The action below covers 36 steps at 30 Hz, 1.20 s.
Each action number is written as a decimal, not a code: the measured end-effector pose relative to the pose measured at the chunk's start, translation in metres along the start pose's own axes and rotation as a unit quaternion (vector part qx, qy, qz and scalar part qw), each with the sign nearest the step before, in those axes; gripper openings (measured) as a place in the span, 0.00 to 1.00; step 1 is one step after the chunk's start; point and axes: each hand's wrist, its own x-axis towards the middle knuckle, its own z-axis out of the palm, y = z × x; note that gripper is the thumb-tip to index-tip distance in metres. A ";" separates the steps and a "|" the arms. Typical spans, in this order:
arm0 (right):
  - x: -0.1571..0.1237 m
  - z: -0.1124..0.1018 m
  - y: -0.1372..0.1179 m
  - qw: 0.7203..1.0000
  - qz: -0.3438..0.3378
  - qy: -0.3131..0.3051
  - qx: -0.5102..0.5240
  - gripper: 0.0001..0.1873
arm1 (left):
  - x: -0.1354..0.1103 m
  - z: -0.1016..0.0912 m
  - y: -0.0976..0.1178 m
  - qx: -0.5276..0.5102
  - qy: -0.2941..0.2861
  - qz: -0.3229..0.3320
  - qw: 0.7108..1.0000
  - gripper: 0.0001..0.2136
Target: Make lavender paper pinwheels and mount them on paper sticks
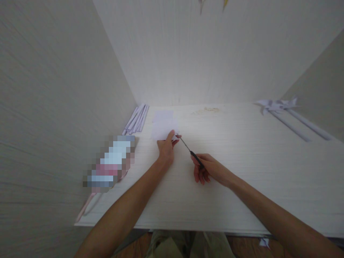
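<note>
At left of centre lie about half a dozen rolled paper sticks (136, 120), apparently unused and too bunched to count surely; mid-frame, the left hand (166, 148) pinches the lower right corner of white paper (163, 125), perhaps two overlapping sheets, which looks mostly uncut. Beside it, the right hand (206, 165) grips one black-handled tool (197, 159), probably scissors, its tip at that corner, while at right lie two seemingly finished pinwheels (275, 106), each on one stick (290, 126).
</note>
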 end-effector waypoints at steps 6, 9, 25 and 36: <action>0.000 0.000 0.001 1.000 -0.001 0.000 -0.006 0.17 | 0.000 0.000 0.000 0.003 0.002 -0.001 1.000 0.09; 0.000 0.000 0.002 1.000 0.002 0.001 -0.016 0.17 | 0.000 0.000 0.000 0.002 0.003 -0.002 1.000 0.10; -0.002 -0.003 0.000 1.000 -0.002 -0.024 0.011 0.19 | 0.002 0.000 0.002 -0.004 0.014 -0.006 1.000 0.10; -0.010 -0.016 -0.005 0.961 -0.229 0.102 0.113 0.20 | -0.010 0.001 0.003 0.025 -0.081 -0.008 0.996 0.10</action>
